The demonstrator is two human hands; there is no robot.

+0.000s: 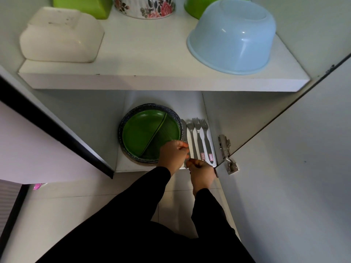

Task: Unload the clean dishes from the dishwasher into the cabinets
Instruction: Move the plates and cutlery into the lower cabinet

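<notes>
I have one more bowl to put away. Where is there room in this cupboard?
The top shelf has a bare patch between the white container and the upside-down blue bowl. The bottom shelf is crowded: the green plate sits beside a knife, spoon and forks, with both hands there.

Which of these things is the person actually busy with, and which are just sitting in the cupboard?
In use: left hand and right hand at the knife; spoon, two forks, green plate.

Just sitting: blue bowl, white container, floral pot, green bowls.
</notes>
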